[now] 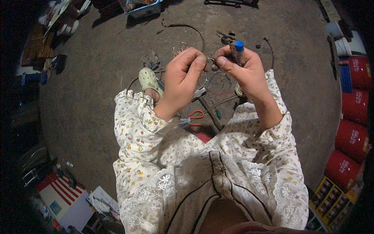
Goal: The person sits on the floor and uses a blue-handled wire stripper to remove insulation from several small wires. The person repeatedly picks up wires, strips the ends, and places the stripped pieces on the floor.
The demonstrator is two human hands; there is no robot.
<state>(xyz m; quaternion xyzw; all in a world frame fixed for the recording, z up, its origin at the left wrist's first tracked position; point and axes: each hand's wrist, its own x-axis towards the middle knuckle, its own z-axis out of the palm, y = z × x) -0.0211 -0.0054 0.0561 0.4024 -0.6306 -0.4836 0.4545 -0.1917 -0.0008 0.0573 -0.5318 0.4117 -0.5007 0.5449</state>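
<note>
My left hand (187, 71) pinches one end of a short thin wire (211, 59) between thumb and forefinger. My right hand (241, 68) grips the wire's other end, close to the left fingertips. Tucked in the right hand is a tool with a blue end (239, 45) and a clear body; its working end is hidden. Below the hands, on the floor between the feet, lies a hammer (208, 108) with a dark handle. Orange-handled scissors (196, 114) rest left of it. Bare copper strands (178, 51) show behind the left hand.
Cable pieces (187, 26) and a small green-handled item (218, 114) lie on the concrete floor (87, 87). A blue-rimmed bin (143, 10) with copper-coloured scrap stands ahead. Red containers (355, 102) line the right side; boxes (41, 41) stand at left.
</note>
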